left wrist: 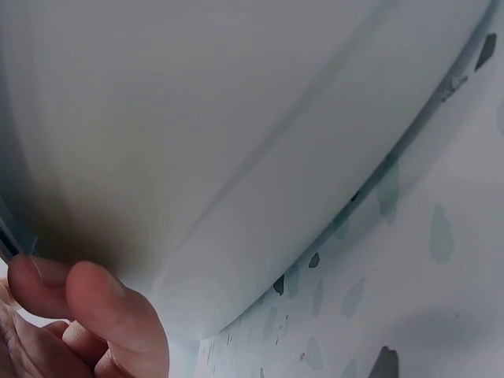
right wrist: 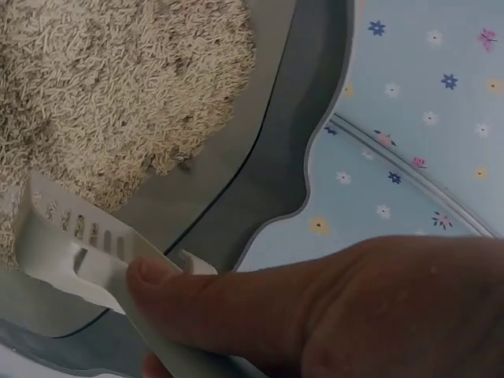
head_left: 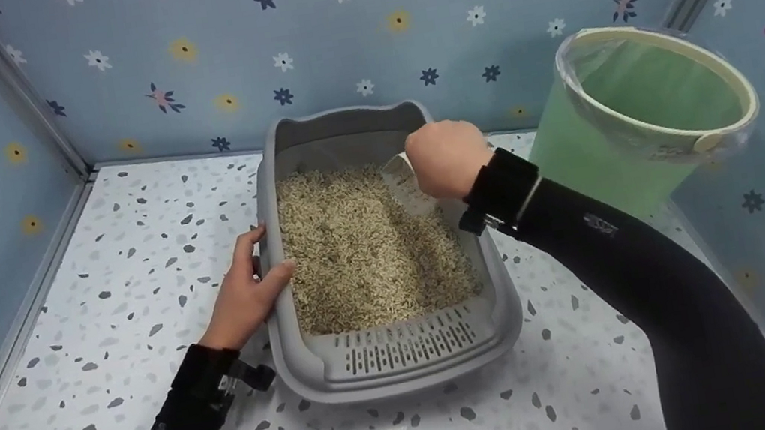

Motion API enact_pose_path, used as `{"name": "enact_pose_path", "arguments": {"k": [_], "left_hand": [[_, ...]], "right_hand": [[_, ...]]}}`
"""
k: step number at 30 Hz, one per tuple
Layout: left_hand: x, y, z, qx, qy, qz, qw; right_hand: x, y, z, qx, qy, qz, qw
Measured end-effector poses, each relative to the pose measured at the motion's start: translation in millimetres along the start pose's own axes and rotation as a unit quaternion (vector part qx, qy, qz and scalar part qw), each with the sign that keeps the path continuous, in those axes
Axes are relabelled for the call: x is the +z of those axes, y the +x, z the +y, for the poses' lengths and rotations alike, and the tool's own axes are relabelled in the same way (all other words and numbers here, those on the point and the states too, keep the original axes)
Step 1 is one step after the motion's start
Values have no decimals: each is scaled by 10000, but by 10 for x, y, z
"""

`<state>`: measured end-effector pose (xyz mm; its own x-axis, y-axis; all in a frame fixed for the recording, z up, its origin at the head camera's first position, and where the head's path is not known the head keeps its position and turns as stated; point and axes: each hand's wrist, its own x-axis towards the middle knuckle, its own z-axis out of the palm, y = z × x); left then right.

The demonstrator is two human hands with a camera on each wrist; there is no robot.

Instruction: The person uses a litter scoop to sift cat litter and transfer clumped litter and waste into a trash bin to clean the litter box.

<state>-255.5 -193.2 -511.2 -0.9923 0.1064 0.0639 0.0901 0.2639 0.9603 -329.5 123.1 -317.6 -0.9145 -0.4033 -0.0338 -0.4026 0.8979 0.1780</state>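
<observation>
A grey litter box (head_left: 407, 378) stands on the floor, filled with pale pellet litter (head_left: 350, 250) that lies darker along the right side. My left hand (head_left: 246, 292) holds its left rim, thumb over the inner edge and fingers along the outer wall. In the left wrist view, curled fingers (left wrist: 118, 315) show beside the box's underside. My right hand (head_left: 448, 158) grips a pale slotted litter scoop (right wrist: 71, 228) by the handle, thumb along the top. The scoop's blade dips into the litter near the back right, with some pellets at its slots.
A green waste bin (head_left: 583, 162) with a clear liner stands to the right, behind my right forearm. Flowered blue wall panels (head_left: 340, 31) enclose the back and both sides. At the front of the box lies a slotted ledge (head_left: 409, 344). The floor (head_left: 120, 284) is speckled white.
</observation>
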Motion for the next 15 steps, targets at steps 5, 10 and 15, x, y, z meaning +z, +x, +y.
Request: {"name": "enact_pose_path", "arguments": {"k": [5, 10, 15], "left_hand": [[-2, 10, -4, 48, 64, 48, 10000], [-10, 14, -29, 180, 294, 40, 9994], [-4, 5, -33, 169, 291, 29, 9994]], "right_hand": [[16, 83, -65, -296, -550, -9, 9980], [81, 194, -50, -234, -1232, 136, 9920], [114, 363, -16, 8, -1906, -230, 9814]]}}
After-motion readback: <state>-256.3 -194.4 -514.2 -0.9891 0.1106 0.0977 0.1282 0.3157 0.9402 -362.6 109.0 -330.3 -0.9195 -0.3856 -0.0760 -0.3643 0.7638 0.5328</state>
